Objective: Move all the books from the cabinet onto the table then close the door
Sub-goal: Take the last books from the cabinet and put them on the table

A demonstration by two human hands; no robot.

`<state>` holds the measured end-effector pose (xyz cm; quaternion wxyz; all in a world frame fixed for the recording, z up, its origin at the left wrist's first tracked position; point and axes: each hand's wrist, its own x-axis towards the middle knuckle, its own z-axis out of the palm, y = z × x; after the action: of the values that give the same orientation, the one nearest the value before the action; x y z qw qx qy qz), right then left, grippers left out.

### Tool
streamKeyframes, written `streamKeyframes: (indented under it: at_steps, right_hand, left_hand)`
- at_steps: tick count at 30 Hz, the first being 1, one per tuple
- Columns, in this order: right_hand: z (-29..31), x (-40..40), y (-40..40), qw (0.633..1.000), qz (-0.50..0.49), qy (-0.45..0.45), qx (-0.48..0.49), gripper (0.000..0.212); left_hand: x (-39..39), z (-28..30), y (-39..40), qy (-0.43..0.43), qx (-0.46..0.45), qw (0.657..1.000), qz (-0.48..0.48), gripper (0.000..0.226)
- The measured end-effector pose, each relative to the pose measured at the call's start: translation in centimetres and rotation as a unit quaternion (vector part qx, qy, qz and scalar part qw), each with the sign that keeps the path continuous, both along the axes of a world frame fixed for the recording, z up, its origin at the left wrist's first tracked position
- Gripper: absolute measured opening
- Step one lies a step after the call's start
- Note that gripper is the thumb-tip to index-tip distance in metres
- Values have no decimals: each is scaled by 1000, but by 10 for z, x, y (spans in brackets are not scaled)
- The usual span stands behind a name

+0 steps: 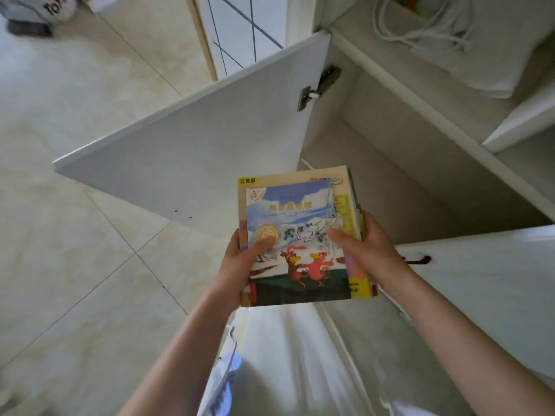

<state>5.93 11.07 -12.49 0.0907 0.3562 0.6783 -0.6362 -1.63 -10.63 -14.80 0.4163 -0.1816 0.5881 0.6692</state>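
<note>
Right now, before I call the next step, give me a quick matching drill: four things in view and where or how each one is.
Things:
1. stack of books
2. cabinet door
3. white cable
4. hinge

States:
A. coiled on the cabinet top
B. held in both hands
C. swung wide open
D. joins door to cabinet

The left hand and right hand each lay a thumb on the top cover.

Pairs: 1-B, 2-C, 3-A, 4-D

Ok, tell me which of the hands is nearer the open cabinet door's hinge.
Right. The right hand grips the book stack on the side toward the hinge; the left hand grips the far side.
</note>
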Motion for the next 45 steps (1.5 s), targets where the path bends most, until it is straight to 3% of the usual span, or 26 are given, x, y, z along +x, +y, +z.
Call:
streamKeyframes:
  at_steps: [3, 7, 15, 23, 30, 37, 40, 45]
  right_hand:
    - [17, 5, -9, 1000, 20, 21, 11, 56]
    - [28, 14, -18, 997, 52, 57, 25, 90]
    - [39, 26, -13, 968, 209, 141, 4, 65]
    - [47, 41, -43, 920, 370, 131, 1, 75]
    - [65, 49, -102, 822, 531, 168, 116, 84]
    - [75, 80, -192, 725, 651, 211, 71, 96]
    - [79, 105, -229, 673, 692, 248, 81, 84]
    - [84, 157, -290, 624, 738, 242, 90, 65]
  left_hand:
    - [14, 18, -6, 3, -37, 999, 22, 41]
    - [31, 38, -4, 33, -88, 994, 64, 35]
    - [103, 64, 1, 188, -120, 959, 176, 87]
    - [186, 74, -20, 220, -195, 904, 310, 81]
    - [252, 82, -48, 214, -251, 844, 423, 77]
    - [327, 91, -92, 200, -274, 765, 547, 73]
    - [361, 92, -115, 183, -281, 741, 582, 69]
    - [422, 94, -157, 151, -286, 711, 624, 63]
